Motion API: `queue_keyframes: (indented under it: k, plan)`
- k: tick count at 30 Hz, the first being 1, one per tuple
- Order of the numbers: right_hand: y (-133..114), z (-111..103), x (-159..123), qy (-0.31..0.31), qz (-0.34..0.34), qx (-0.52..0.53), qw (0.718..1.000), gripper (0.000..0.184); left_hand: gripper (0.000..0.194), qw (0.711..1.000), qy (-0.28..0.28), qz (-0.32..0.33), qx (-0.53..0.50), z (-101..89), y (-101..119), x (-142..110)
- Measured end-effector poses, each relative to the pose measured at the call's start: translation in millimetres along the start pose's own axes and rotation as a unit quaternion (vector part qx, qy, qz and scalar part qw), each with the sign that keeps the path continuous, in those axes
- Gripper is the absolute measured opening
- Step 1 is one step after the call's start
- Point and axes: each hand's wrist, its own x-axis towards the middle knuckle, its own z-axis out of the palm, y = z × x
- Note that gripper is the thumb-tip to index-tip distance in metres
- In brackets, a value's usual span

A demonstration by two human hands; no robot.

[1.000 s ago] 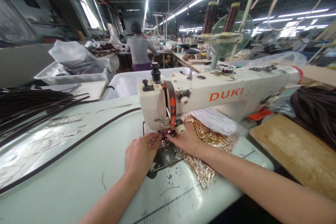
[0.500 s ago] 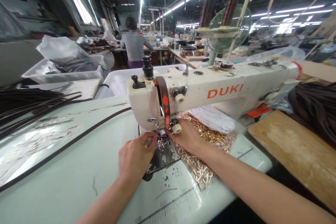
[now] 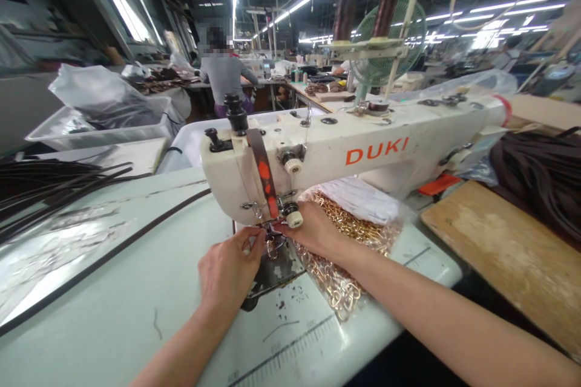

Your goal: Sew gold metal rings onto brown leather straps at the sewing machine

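A white DUKI sewing machine (image 3: 363,148) stands on the pale green table (image 3: 113,308). My left hand (image 3: 227,272) and my right hand (image 3: 311,231) meet under the machine head, fingertips pinched on a small strap end with a metal clasp (image 3: 271,240) at the needle. A thin dark strap (image 3: 109,254) runs from there leftward across the table. A clear bag of gold chains (image 3: 349,242) lies under my right wrist.
A bundle of dark straps (image 3: 54,184) lies at far left and another (image 3: 540,175) at right beside a wooden board (image 3: 508,254). White bins (image 3: 104,127) stand behind the table. A green fan (image 3: 385,51) and a person in grey (image 3: 224,81) are farther back.
The view has drifted, so the machine and both hands sit further left in the picture. Both hands stay pinched at the needle; the strap has not visibly moved.
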Motion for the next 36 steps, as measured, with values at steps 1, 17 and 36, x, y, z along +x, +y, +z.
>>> queue_keyframes:
  k: [1, 17, 36]
  plan:
    - [-0.1, -0.2, 0.0, -0.001, -0.004, 0.005, 1.0, 0.019, 0.031, 1.0, 0.001, 0.002, 0.005, -0.1, 0.5, 0.0]
    - [-5.5, -0.9, -3.7, -0.015, -0.02, -0.064, 0.998, 0.013, 0.032, 0.999, 0.012, 0.012, 0.035, -0.3, 1.6, -0.1]
    - [-2.6, 5.6, -5.6, 0.014, -0.02, -0.016, 1.0, 0.019, 0.029, 0.999, 0.013, 0.025, 0.027, 0.2, 2.4, 0.1]
